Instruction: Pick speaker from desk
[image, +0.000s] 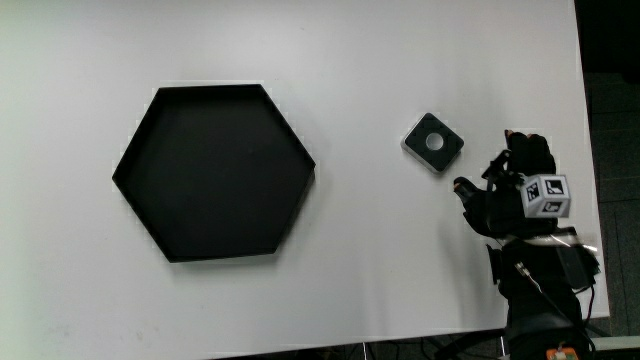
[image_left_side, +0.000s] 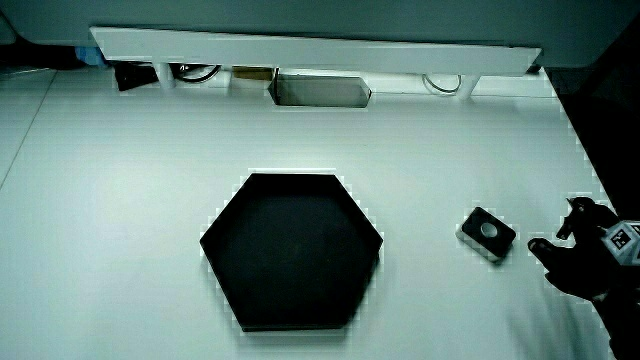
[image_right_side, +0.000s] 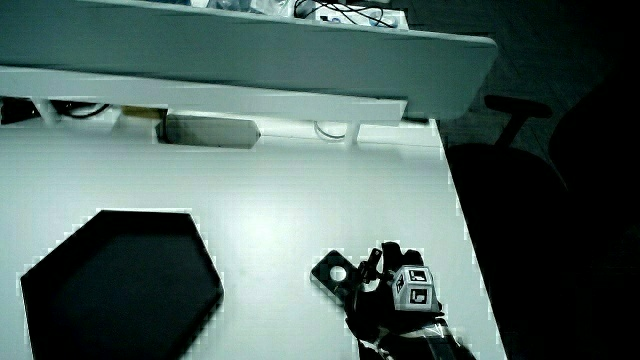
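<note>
Resting on white table: speaker.

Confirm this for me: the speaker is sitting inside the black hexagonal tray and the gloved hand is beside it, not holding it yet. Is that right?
Not quite. The speaker lies on the bare table, apart from the black hexagonal tray, as the main view shows. The rest stands: the hand is beside the speaker, holding nothing.

speaker on table | hands beside it, apart | hexagonal tray well apart
</note>
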